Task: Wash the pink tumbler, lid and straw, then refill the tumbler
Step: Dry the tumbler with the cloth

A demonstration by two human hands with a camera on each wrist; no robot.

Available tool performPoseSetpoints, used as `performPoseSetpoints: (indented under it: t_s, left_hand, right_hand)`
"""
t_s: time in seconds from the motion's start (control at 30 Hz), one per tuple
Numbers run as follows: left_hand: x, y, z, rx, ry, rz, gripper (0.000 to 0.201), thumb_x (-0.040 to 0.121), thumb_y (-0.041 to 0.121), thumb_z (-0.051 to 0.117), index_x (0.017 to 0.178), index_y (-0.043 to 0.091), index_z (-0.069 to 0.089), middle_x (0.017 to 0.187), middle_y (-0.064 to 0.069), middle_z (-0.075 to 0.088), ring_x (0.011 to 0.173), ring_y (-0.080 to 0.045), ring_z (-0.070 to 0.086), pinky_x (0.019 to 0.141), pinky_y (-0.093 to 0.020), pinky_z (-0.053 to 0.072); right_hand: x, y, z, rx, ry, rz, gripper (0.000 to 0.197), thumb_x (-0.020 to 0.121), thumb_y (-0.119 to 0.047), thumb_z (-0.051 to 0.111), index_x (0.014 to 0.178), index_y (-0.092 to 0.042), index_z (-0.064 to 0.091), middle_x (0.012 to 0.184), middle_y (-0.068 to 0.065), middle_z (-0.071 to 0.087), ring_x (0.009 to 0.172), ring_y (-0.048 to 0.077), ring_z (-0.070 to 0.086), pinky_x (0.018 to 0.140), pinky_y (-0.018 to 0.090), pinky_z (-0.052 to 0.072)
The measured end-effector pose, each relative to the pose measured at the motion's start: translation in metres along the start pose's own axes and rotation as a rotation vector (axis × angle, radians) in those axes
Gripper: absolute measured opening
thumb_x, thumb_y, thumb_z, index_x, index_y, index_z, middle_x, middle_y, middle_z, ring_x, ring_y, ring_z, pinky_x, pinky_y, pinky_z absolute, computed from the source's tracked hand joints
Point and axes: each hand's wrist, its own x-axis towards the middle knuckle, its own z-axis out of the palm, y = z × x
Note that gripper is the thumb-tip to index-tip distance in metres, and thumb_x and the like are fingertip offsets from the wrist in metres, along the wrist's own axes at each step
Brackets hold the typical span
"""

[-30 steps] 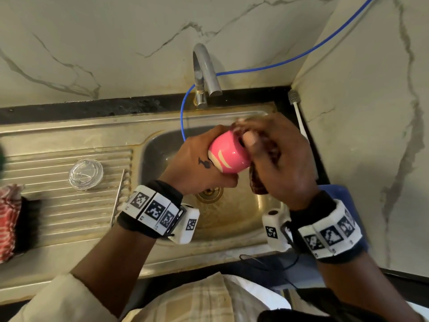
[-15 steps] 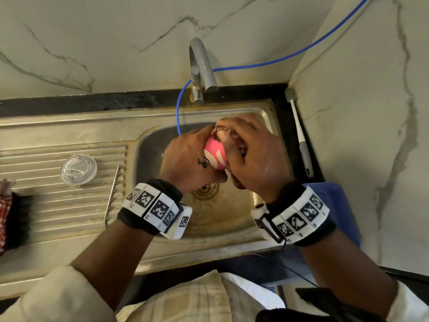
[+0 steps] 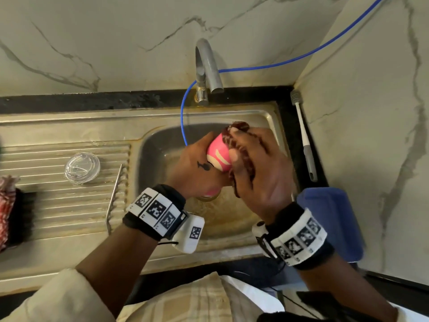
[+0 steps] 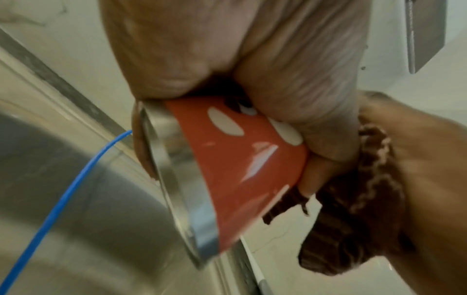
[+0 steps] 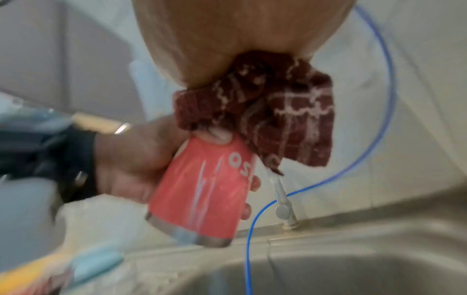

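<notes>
1. Left hand [image 3: 190, 168] is gripping the pink tumbler [image 3: 218, 154] over the sink [image 3: 232, 219], fingers clamped round it.
2. Right hand [image 3: 257, 180] is clutching a dark cloth [image 5: 278, 111], rubbing the tumbler.
3. Lid [image 3: 81, 168] is lying on the drainboard; straw [image 3: 113, 198] beside it.
4. Judgement: washing underway; rinsing and refilling not yet done.

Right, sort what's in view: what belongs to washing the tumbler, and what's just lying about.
In use:
- pink tumbler, gripped by the left hand over the sink
- dark red cloth, held by the right hand
- clear lid on the drainboard
- metal straw beside it
- tap

Lying about:
- long-handled brush
- blue hose
- blue container
</notes>
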Motion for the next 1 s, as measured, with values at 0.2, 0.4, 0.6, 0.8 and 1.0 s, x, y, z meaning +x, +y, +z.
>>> performPoseSetpoints:
  t_s: [0.2, 0.4, 0.6, 0.8, 1.0]
  left_hand:
    - [0.001, 0.006, -0.007, 0.039, -0.036, 0.012, 0.07, 0.059, 0.04, 0.091, 0.121, 0.021, 0.066, 0.096, 0.011, 0.075, 0.087, 0.0, 0.072, 0.071, -0.01, 0.05]
    - [0.004, 0.007, -0.012, 0.288, 0.057, 0.063, 0.083, 0.055, 0.061, 0.088, 0.127, 0.025, 0.065, 0.102, 0.012, 0.073, 0.087, -0.005, 0.068, 0.075, -0.014, 0.047]
    - [-0.007, 0.004, -0.01, 0.295, 0.024, 0.06, 0.085, 0.053, 0.07, 0.077, 0.124, 0.026, 0.064, 0.106, 0.012, 0.071, 0.089, -0.007, 0.066, 0.076, -0.026, 0.052]
    - [0.003, 0.016, 0.0, 0.0, 0.069, -0.005, 0.082, 0.055, 0.044, 0.1, 0.124, 0.021, 0.062, 0.112, 0.005, 0.071, 0.098, -0.01, 0.071, 0.081, -0.038, 0.062]
    - [0.01, 0.014, 0.004, -0.502, 0.047, -0.221, 0.089, 0.058, 0.048, 0.095, 0.134, 0.027, 0.052, 0.132, -0.01, 0.067, 0.12, -0.024, 0.069, 0.099, -0.046, 0.059]
  right_hand:
    - [0.009, 0.008, -0.006, -0.046, -0.128, -0.189, 0.04, 0.109, -0.037, 0.051, 0.139, -0.017, 0.069, 0.139, 0.01, 0.063, 0.115, 0.025, 0.067, 0.083, 0.042, 0.061]
    - [0.035, 0.002, -0.003, 0.022, -0.126, 0.092, 0.038, 0.111, -0.037, 0.045, 0.139, -0.022, 0.065, 0.128, -0.001, 0.068, 0.113, 0.01, 0.067, 0.091, 0.026, 0.058]
    - [0.031, 0.012, 0.002, 0.443, -0.203, 0.524, 0.03, 0.115, -0.04, 0.042, 0.114, -0.035, 0.071, 0.109, -0.008, 0.075, 0.1, 0.004, 0.073, 0.087, 0.027, 0.061]
    - [0.013, 0.012, 0.018, 1.208, 0.005, 0.93, 0.033, 0.113, -0.036, 0.037, 0.116, -0.021, 0.066, 0.099, -0.008, 0.081, 0.1, 0.012, 0.074, 0.087, 0.03, 0.061]
    - [-0.005, 0.004, 0.027, 0.786, 0.055, 0.743, 0.03, 0.116, -0.024, 0.034, 0.122, -0.042, 0.058, 0.096, -0.033, 0.075, 0.093, -0.009, 0.07, 0.082, 0.015, 0.056]
